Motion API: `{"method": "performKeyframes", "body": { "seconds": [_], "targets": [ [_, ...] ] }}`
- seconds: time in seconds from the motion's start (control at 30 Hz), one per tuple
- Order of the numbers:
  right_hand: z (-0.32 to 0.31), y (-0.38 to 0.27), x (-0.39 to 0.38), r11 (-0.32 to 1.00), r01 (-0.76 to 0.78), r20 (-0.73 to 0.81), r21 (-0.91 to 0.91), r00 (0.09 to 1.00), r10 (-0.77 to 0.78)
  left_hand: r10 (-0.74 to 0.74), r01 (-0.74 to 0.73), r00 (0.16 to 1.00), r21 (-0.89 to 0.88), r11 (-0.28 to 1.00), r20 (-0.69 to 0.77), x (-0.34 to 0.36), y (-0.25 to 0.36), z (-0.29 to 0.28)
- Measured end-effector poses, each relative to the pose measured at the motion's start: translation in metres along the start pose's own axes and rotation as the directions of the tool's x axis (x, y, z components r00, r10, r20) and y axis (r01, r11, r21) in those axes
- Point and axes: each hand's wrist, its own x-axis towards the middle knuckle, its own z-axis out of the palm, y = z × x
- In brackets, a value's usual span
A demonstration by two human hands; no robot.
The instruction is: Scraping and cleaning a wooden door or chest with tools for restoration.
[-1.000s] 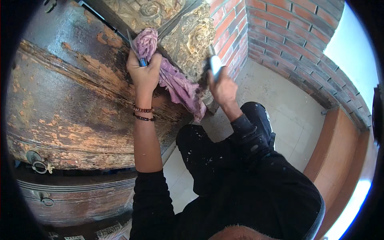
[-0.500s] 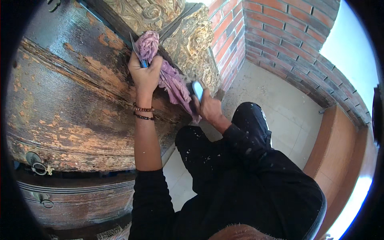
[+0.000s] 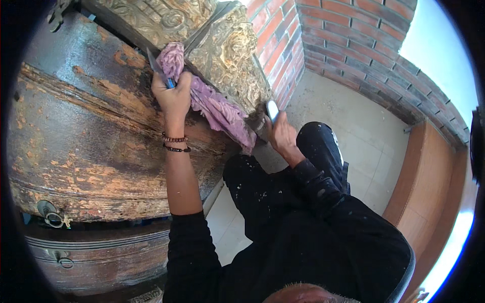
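**Light-handled tool [image 3: 273, 109] at the lower end of a carved panel [image 3: 235, 45]**

Right hand [image 3: 283, 134] is clamped on the tool, probably a brush; its dark head is near the panel's lower end, contact can't be told. Left hand [image 3: 173, 98] is closed round the blue handle of a knife [image 3: 153, 60], blade pointing up and away, with a pink cloth [image 3: 220, 111] bunched at the same fist and trailing along the panel edge toward the tool.

Doing it well, as judged: short, light strokes along the carving, cloth tail out of the tool's path, knife tip turned clear of cloth and wood.

Containers: left of the panel, a worn, flaking curved wooden front [image 3: 91, 151] with a ring pull [image 3: 53, 218]; below it a second front [image 3: 111, 255], likely a drawer, also ringed. Dark gap between; contents unreadable.

Further out: brick wall [image 3: 348, 40], tiled floor [image 3: 361, 131], orange-brown boards [image 3: 424, 177].
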Motion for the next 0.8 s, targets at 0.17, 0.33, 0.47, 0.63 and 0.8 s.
{"method": "performKeyframes", "body": {
  "seconds": [0.17,0.33,0.47,0.63,0.8],
  "targets": [
    [-0.054,-0.118,0.038,0.938,0.29,-0.272,0.189,0.933,-0.234,-0.048,0.05,0.996,0.03,0.998,-0.082,-0.003,0.002,0.001],
    [0.02,-0.052,0.041,0.992,0.063,-0.214,0.107,0.976,-0.039,-0.08,0.085,0.987,0.031,0.996,-0.138,-0.002,0.002,0.007],
    [0.014,-0.043,0.047,0.988,0.015,-0.222,0.153,0.975,0.02,-0.082,0.088,0.989,0.047,0.995,-0.124,-0.006,-0.002,0.01],
    [-0.036,-0.123,0.062,0.931,0.347,-0.341,0.114,0.894,-0.291,-0.065,0.069,0.975,0.014,0.998,-0.213,-0.006,-0.003,0.005],
    [0.044,-0.007,0.022,0.999,-0.014,-0.128,0.039,0.992,0.018,-0.144,0.184,0.953,0.132,0.974,-0.267,-0.009,0.019,0.014]
  ]
}}
